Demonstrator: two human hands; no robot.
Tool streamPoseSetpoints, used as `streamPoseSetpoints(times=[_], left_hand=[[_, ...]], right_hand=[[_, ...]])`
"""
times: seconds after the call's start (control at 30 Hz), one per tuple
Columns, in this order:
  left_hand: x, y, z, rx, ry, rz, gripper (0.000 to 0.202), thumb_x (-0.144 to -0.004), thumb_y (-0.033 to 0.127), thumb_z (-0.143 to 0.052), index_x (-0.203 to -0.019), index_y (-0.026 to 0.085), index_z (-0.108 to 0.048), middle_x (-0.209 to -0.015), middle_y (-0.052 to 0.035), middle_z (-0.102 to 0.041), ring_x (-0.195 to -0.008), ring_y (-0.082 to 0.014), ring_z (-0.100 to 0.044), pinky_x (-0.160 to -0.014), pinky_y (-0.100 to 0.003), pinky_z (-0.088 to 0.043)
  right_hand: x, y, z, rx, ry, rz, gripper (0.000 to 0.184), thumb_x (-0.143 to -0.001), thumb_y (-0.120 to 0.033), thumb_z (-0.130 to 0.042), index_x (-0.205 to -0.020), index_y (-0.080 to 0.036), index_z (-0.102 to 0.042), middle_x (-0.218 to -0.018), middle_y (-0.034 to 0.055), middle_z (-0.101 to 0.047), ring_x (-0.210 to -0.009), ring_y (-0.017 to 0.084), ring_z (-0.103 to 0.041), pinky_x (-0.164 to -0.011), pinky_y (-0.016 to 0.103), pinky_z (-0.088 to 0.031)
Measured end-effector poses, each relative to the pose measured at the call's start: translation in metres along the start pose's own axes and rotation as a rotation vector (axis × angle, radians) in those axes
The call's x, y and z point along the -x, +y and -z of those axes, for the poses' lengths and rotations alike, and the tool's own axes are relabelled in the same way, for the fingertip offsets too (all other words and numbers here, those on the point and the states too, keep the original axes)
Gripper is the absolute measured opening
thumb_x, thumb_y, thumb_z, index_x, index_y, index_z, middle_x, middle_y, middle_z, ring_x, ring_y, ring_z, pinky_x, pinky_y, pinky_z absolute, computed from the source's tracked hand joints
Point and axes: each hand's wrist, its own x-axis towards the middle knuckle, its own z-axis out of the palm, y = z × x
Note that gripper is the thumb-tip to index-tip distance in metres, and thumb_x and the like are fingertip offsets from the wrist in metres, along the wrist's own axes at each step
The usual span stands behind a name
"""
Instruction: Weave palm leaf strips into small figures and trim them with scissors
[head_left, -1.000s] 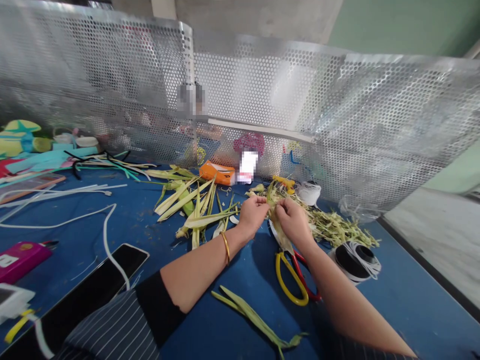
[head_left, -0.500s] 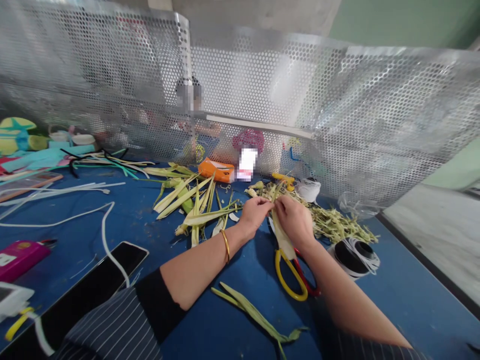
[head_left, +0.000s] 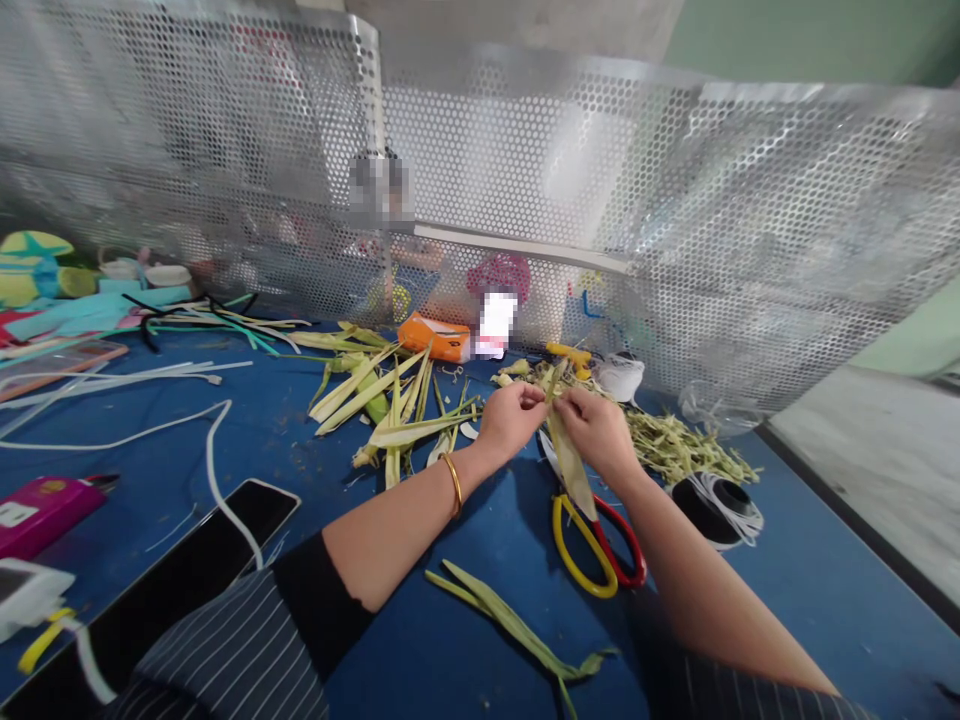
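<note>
A pale green corn husk (head_left: 571,468) hangs from my fingertips, its broad end over a pair of scissors (head_left: 585,545) with one yellow and one red handle. My right hand (head_left: 600,425) pinches the husk near its upper end. Closed just left of it, my left hand (head_left: 512,418) has thumb and fingers pinched at the husk's edge; the exact contact is too small to make out. Several loose husks (head_left: 390,405) lie in a pile left of my hands. Another split husk (head_left: 517,625) lies on the blue table (head_left: 390,650) nearer to me.
Shredded husk strips (head_left: 686,445) and a spool of white cord (head_left: 716,510) lie to the right. An orange packet (head_left: 435,338) stands at the back before a perforated metal screen (head_left: 510,180). At left are a black phone (head_left: 187,560), a white cable (head_left: 214,460) and a magenta box (head_left: 49,515).
My hands have drawn slightly apart at the husk, and the right hand has shifted a little to the right. More of the husk shows below the fingers.
</note>
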Motion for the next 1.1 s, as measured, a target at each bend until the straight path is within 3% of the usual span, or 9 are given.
streamPoseSetpoints(times=[0.1, 0.2, 0.27, 0.4, 0.5, 0.63, 0.87, 1.1], left_hand=[[0.005, 0.005, 0.005, -0.269, 0.083, -0.111, 0.015, -0.070, 0.011, -0.067, -0.081, 0.020, -0.065, -0.072, -0.0034, -0.068, -0.071, -0.0191, -0.063, -0.071, -0.028, -0.046], [0.007, 0.009, 0.007, -0.322, 0.146, -0.137, 0.017, -0.068, 0.010, -0.067, -0.080, 0.022, -0.065, -0.071, -0.0031, -0.067, -0.072, -0.0202, -0.063, -0.073, -0.029, -0.044], [0.005, 0.009, 0.006, -0.209, 0.133, -0.051, 0.015, -0.065, 0.009, -0.068, -0.073, 0.021, -0.064, -0.068, -0.0020, -0.066, -0.069, -0.0189, -0.061, -0.069, -0.028, -0.044], [-0.001, 0.007, 0.001, 0.187, 0.049, 0.279, 0.007, -0.067, 0.014, -0.066, -0.063, 0.018, -0.061, -0.058, 0.0000, -0.060, -0.057, -0.0149, -0.057, -0.055, -0.025, -0.042], [-0.003, 0.008, 0.000, 0.290, 0.013, 0.354, 0.004, -0.071, 0.017, -0.063, -0.067, 0.017, -0.064, -0.059, 0.0004, -0.061, -0.053, -0.0124, -0.057, -0.050, -0.022, -0.040], [-0.001, 0.010, 0.000, 0.346, -0.030, 0.344, 0.006, -0.072, 0.019, -0.067, -0.066, 0.016, -0.066, -0.061, -0.0001, -0.062, -0.053, -0.0104, -0.054, -0.048, -0.020, -0.039], [-0.003, 0.006, 0.001, 0.352, 0.078, 0.297, 0.016, -0.076, 0.020, -0.067, -0.061, 0.015, -0.063, -0.059, 0.0003, -0.060, -0.053, -0.0100, -0.052, -0.050, -0.021, -0.039], [-0.006, -0.004, 0.000, 0.249, 0.133, 0.125, 0.014, -0.073, 0.023, -0.068, -0.062, 0.016, -0.065, -0.061, 0.0004, -0.061, -0.058, -0.0108, -0.053, -0.055, -0.021, -0.040]], right_hand=[[0.001, -0.004, 0.002, 0.080, -0.035, 0.054, 0.026, -0.090, -0.029, -0.042, -0.071, -0.021, -0.058, -0.065, 0.0031, -0.062, -0.062, 0.016, -0.053, -0.054, 0.026, -0.025], [0.004, -0.011, 0.004, 0.222, -0.094, 0.149, 0.023, -0.091, -0.026, -0.043, -0.079, -0.019, -0.061, -0.077, 0.0064, -0.067, -0.063, 0.016, -0.054, -0.055, 0.028, -0.021], [0.004, -0.014, 0.005, 0.226, -0.096, 0.144, 0.022, -0.091, -0.025, -0.042, -0.080, -0.019, -0.060, -0.078, 0.0068, -0.067, -0.062, 0.016, -0.053, -0.055, 0.029, -0.020], [0.002, -0.010, 0.004, -0.008, -0.059, 0.017, 0.024, -0.089, -0.028, -0.043, -0.068, -0.021, -0.053, -0.064, 0.0023, -0.059, -0.060, 0.016, -0.050, -0.055, 0.027, -0.023], [-0.001, -0.005, 0.003, -0.108, -0.068, -0.006, 0.028, -0.088, -0.030, -0.041, -0.063, -0.022, -0.046, -0.059, 0.0000, -0.055, -0.060, 0.015, -0.050, -0.056, 0.025, -0.029], [-0.002, -0.003, 0.000, -0.135, -0.114, 0.023, 0.026, -0.087, -0.032, -0.042, -0.064, -0.022, -0.046, -0.060, -0.0005, -0.054, -0.060, 0.015, -0.049, -0.056, 0.025, -0.030], [-0.002, -0.004, 0.000, -0.153, -0.128, 0.004, 0.027, -0.088, -0.032, -0.041, -0.062, -0.023, -0.042, -0.059, 0.0001, -0.051, -0.059, 0.015, -0.045, -0.056, 0.027, -0.028], [-0.001, -0.008, -0.002, -0.309, -0.216, -0.028, 0.031, -0.084, -0.039, -0.049, -0.060, -0.023, -0.038, -0.051, -0.0037, -0.047, -0.053, 0.014, -0.044, -0.053, 0.026, -0.029]])
